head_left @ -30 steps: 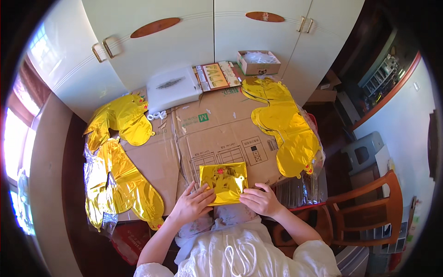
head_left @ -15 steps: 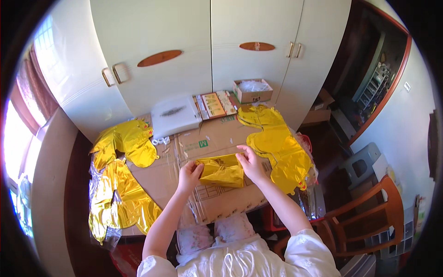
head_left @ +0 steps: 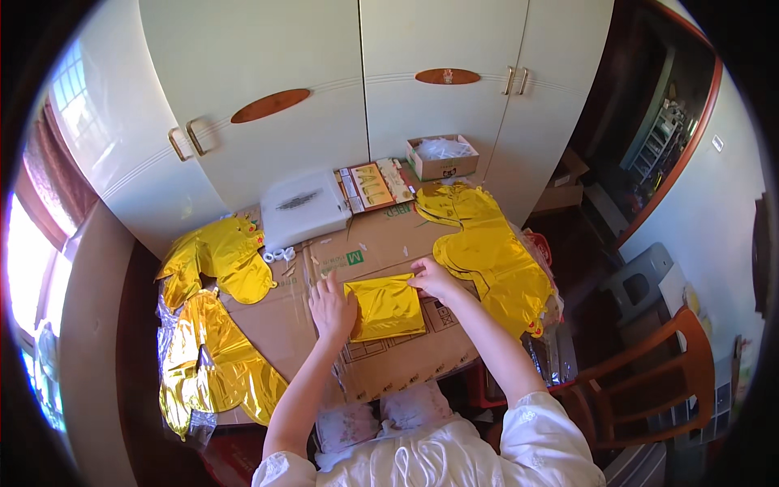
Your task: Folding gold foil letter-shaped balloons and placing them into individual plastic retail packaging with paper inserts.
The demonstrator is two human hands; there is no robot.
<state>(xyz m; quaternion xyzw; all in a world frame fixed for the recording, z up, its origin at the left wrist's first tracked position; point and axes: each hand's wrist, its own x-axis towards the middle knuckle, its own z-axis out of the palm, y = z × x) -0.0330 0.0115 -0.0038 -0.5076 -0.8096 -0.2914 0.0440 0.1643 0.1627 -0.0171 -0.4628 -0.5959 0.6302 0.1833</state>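
Observation:
A gold foil balloon folded into a flat rectangle [head_left: 385, 307] lies on the flattened cardboard [head_left: 276, 325] in front of me. Along its left edge rests my left hand [head_left: 331, 308], fingers stretched out flat and pointing away from me. My right hand [head_left: 434, 280] has its thumb and fingers closed at the upper right corner of the folded foil. Unfolded gold foil balloons lie flat on both sides: a stack [head_left: 499, 260] to the right, one [head_left: 239, 264] at the far left and another [head_left: 213, 353] at the near left.
Along the back stand a white plastic packet [head_left: 304, 213], flat printed packs [head_left: 373, 185] and a small carton of clear plastic bags [head_left: 442, 154]. Small white rings [head_left: 280, 255] lie near the packet. White cupboards [head_left: 268, 49] rise behind; a wooden chair [head_left: 649, 381] is at right.
The folded foil has gone from being held up between both hands to lying flat on the cardboard. My left hand has let go of its edge and flattened beside it.

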